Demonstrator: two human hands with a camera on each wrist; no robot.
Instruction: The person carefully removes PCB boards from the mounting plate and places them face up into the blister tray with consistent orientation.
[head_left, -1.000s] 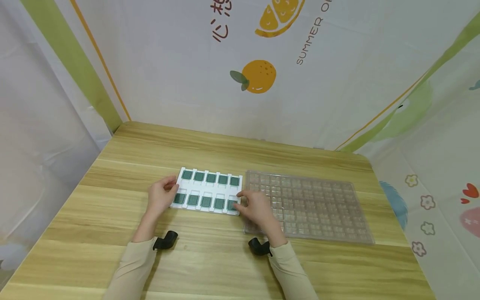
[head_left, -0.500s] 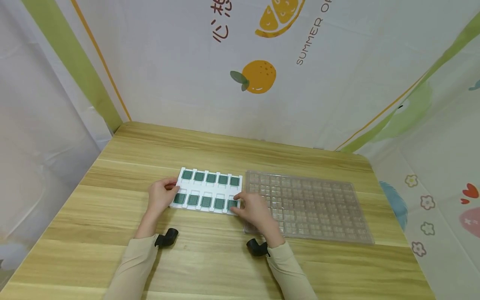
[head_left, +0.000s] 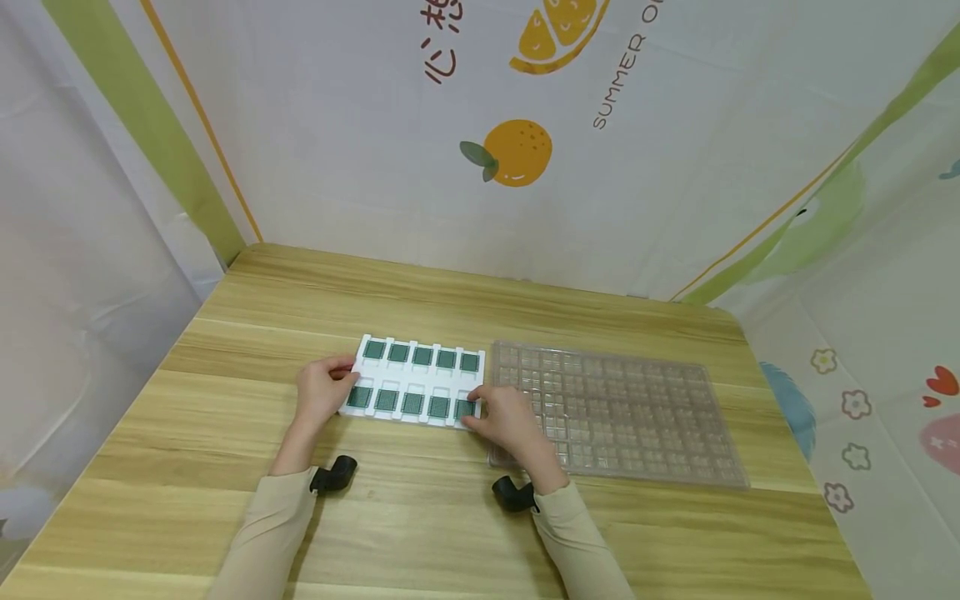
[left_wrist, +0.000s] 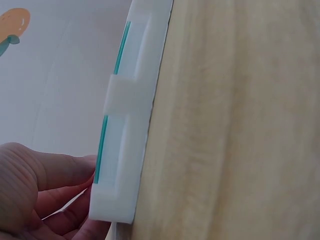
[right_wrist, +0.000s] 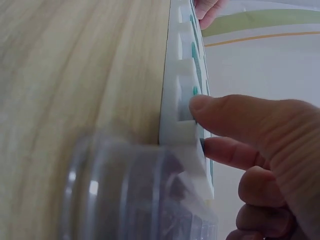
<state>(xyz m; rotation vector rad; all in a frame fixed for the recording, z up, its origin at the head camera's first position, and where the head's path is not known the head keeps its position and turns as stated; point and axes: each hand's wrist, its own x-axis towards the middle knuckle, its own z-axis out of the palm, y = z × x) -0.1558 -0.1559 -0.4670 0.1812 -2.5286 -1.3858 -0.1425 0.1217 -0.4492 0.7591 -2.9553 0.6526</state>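
A white foam tray [head_left: 390, 372] with two rows of green circuit boards lies flat on the table. My left hand [head_left: 318, 390] grips its left end; in the left wrist view the thumb [left_wrist: 70, 170] meets the tray's edge. At the near right corner, my right hand [head_left: 512, 418] pinches a green circuit board [head_left: 464, 409] by its edges, and the board sits in its slot. Thumb [right_wrist: 225, 115] and index finger show close to that board in the right wrist view, where the other fingers are curled. Most of the board is hidden there.
A clear plastic tray [head_left: 637, 417] with many small compartments lies right of the foam tray, partly under my right hand and wrist. The wooden table [head_left: 420, 533] backs onto a printed curtain [head_left: 360, 167]. Black camera mounts [head_left: 337, 473] stick out from both wrists.
My right hand has shifted slightly left, its thumb and index finger now at the edges of the corner board. The left hand and both trays have stayed nearly still.
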